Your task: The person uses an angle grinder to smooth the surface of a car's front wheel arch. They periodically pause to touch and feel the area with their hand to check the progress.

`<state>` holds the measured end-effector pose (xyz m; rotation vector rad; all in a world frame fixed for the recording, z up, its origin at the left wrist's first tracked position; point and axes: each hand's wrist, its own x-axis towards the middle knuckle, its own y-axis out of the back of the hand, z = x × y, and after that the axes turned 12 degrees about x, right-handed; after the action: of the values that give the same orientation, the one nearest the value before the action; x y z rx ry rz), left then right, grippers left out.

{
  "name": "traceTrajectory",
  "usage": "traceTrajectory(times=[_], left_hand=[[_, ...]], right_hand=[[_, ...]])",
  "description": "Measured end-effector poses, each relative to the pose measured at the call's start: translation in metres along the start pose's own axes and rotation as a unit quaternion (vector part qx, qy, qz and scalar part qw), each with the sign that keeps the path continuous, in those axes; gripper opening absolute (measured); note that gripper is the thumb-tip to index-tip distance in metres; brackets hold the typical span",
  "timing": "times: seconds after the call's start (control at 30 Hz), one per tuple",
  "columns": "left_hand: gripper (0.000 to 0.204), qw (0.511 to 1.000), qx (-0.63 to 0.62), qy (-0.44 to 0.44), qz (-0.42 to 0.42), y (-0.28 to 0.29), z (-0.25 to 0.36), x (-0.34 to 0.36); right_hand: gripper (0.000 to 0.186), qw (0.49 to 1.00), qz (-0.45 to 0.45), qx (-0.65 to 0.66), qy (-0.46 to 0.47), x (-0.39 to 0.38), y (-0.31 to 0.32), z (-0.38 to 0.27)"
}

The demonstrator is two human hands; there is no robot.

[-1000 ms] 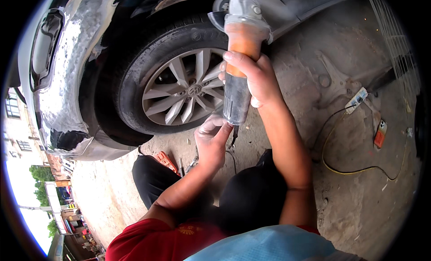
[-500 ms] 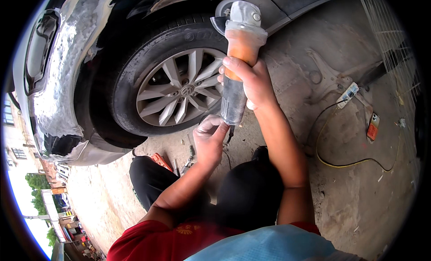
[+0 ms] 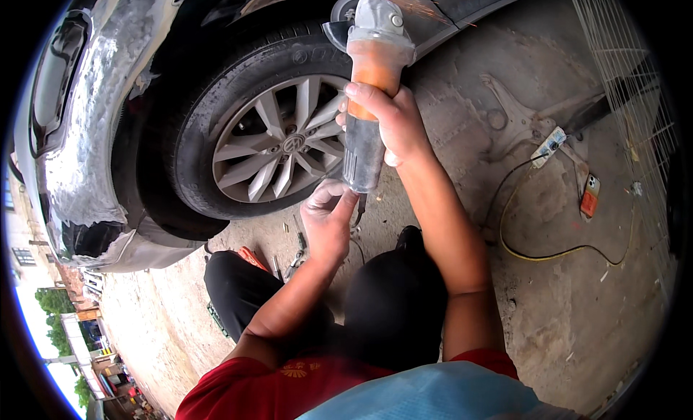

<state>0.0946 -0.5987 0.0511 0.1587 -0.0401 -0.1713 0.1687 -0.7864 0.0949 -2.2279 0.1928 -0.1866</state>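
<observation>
An orange and grey angle grinder (image 3: 364, 153) stands nearly upright in front of the car's wheel (image 3: 271, 117). My right hand (image 3: 398, 127) is wrapped around its body, thumb across the orange part. My left hand (image 3: 326, 221), dusty at the fingers, pinches the grinder's rear end where the dark cord comes out. The disc (image 3: 348, 8) and its guard are at the lower edge of the car body (image 3: 433, 30), behind the wheel. Orange sparks (image 3: 419, 8) streak rightward from there. The contact point itself is hidden by the grinder's head.
The front fender (image 3: 86, 153) has sanded, whitish patches. A power strip (image 3: 550, 145) and a phone (image 3: 590, 196) lie on the concrete at right, with a yellow-black cable (image 3: 548, 257). A wire rack (image 3: 621, 66) stands beyond. Small tools (image 3: 292, 265) lie near my left knee.
Sparks have appeared beside the grinder's head. In the picture, the grinder and both hands sit slightly further left, as does most of the scene. My grip looks the same.
</observation>
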Motion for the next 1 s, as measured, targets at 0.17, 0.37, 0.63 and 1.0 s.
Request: traceTrajectory(times=[0.17,0.37,0.63,1.0], left_hand=[[0.007,1.0,-0.001,-0.003,-0.01,0.003,0.003,0.0],[0.008,0.999,0.029,-0.017,-0.008,0.0,0.011,0.005],[0.01,0.997,0.014,0.074,-0.013,-0.001,-0.034,0.009],[0.009,0.996,-0.046,0.078,-0.017,0.002,-0.047,0.014]], right_hand=[[0.035,0.998,0.034,0.052,-0.013,-0.002,0.0,-0.003],[0.035,0.999,0.04,0.024,-0.016,-0.001,0.0,-0.004],[0.025,0.979,0.082,-0.173,0.071,-0.006,-0.002,0.02],[0.027,0.946,0.059,-0.299,0.107,0.006,-0.017,0.03]])
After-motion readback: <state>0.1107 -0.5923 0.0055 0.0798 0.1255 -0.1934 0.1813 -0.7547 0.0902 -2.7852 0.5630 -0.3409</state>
